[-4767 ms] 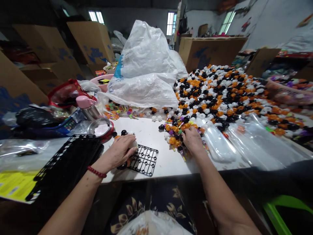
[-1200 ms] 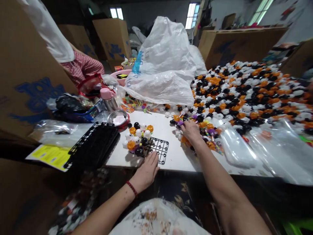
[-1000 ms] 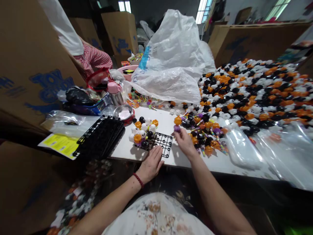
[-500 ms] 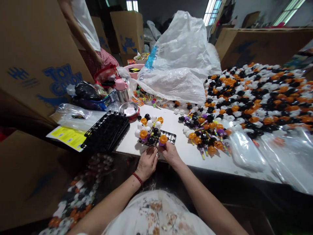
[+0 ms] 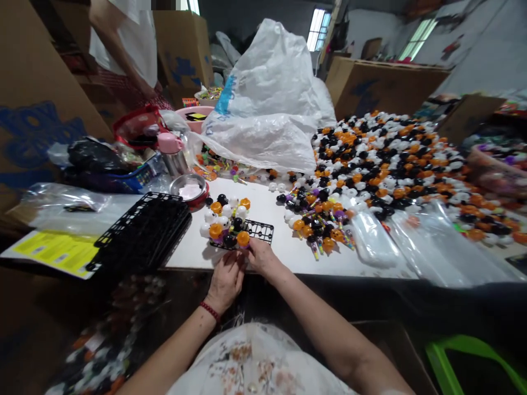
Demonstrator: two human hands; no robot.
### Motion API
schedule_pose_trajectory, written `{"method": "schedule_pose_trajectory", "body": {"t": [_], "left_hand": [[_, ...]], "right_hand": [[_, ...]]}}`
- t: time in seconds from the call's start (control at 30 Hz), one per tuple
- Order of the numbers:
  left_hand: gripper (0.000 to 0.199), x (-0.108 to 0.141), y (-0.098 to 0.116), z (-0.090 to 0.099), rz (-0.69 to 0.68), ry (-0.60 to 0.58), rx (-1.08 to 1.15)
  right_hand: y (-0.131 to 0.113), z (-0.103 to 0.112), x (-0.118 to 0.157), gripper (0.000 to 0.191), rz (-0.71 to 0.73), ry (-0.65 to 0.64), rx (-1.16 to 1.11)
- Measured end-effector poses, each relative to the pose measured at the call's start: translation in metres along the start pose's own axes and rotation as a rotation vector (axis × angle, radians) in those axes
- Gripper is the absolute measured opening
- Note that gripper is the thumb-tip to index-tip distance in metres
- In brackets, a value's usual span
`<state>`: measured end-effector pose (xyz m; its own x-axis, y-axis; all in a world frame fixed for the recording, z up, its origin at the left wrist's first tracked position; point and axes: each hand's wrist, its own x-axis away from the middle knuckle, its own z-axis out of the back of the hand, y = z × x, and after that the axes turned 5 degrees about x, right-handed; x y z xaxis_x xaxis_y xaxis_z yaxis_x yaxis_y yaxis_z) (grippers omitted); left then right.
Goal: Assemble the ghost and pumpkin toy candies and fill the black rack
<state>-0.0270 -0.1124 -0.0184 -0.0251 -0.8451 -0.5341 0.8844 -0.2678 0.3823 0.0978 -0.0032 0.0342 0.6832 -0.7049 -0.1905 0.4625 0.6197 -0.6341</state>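
My right hand [image 5: 263, 257] pinches an orange pumpkin-topped toy [image 5: 243, 238] with a purple collar at the front of a black plastic grid rack [image 5: 263, 232]. In the rack's left part stand several toys with white, black and orange heads [image 5: 224, 219]; its right end shows bare holes. My left hand [image 5: 225, 281], with a red bead bracelet at the wrist, is closed just below the rack's front edge. Its fingertips come close to the right fingers, and what they hold is hidden.
To the left lies a stack of black racks [image 5: 144, 233] beside yellow printed sheets [image 5: 53, 249]. Loose toys [image 5: 321, 219] lie to the right, before a large heap of heads [image 5: 382, 159]. Clear plastic bags [image 5: 374, 238], a steel bowl [image 5: 188, 189] and a pink-lidded flask [image 5: 173, 153] stand around.
My view has turned to the right, so the table sits further left in the picture. The pumpkin-topped toy has moved left, closer to the black head beside it.
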Motion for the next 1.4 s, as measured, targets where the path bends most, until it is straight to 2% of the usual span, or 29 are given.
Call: {"method": "schedule_pose_trajectory", "body": {"t": [0.1,0.2,0.3,0.37,0.43,0.57,0.7,0.87,0.97,1.07,1.17,1.23,1.3,1.4], "left_hand": [[0.053,-0.002,-0.001,0.002,-0.04,-0.005,-0.016],[0.051,-0.003,-0.002,0.002,-0.059,-0.01,-0.026],[0.051,-0.001,-0.004,0.001,-0.058,-0.002,-0.032],[0.052,0.0,-0.007,-0.002,-0.064,0.001,-0.033],[0.053,0.001,-0.008,-0.004,-0.064,0.003,-0.03],[0.049,-0.002,-0.008,-0.004,-0.077,0.025,-0.034],[0.043,-0.001,0.001,0.014,-0.102,0.028,-0.01],[0.045,-0.014,0.03,0.064,-0.131,0.134,0.053],[0.052,-0.042,0.045,0.096,-0.16,0.221,0.011],[0.054,-0.079,0.046,0.115,-0.17,0.147,-0.01],[0.052,-0.106,0.036,0.119,-0.198,-0.048,-0.002],[0.052,-0.115,0.028,0.116,-0.218,-0.151,-0.008],[0.053,-0.118,0.021,0.111,-0.233,-0.2,-0.013],[0.053,-0.117,0.016,0.107,-0.24,-0.207,-0.019]], "right_hand": [[0.006,0.014,0.008,0.016,0.018,0.03,-0.062],[0.027,0.044,0.03,0.023,-0.03,0.183,-0.047],[0.056,0.082,0.06,0.016,-0.185,0.317,0.256],[0.074,0.099,0.077,0.013,-0.326,0.34,0.518],[0.086,0.105,0.087,0.015,-0.41,0.314,0.708],[0.097,0.1,0.093,0.013,-0.42,0.296,0.863],[0.086,0.105,0.095,0.014,-0.378,0.393,0.759],[0.045,0.123,0.08,0.013,-0.102,0.525,0.292],[0.022,0.12,0.052,0.013,-0.013,0.446,0.087],[0.011,0.105,0.017,0.012,-0.01,0.344,-0.032],[0.006,0.086,-0.011,0.021,-0.086,0.277,-0.109],[0.003,0.076,-0.023,0.024,-0.106,0.229,-0.138],[-0.003,0.071,-0.031,0.022,-0.092,0.199,-0.144],[-0.011,0.069,-0.035,0.017,-0.032,0.169,-0.152]]}}
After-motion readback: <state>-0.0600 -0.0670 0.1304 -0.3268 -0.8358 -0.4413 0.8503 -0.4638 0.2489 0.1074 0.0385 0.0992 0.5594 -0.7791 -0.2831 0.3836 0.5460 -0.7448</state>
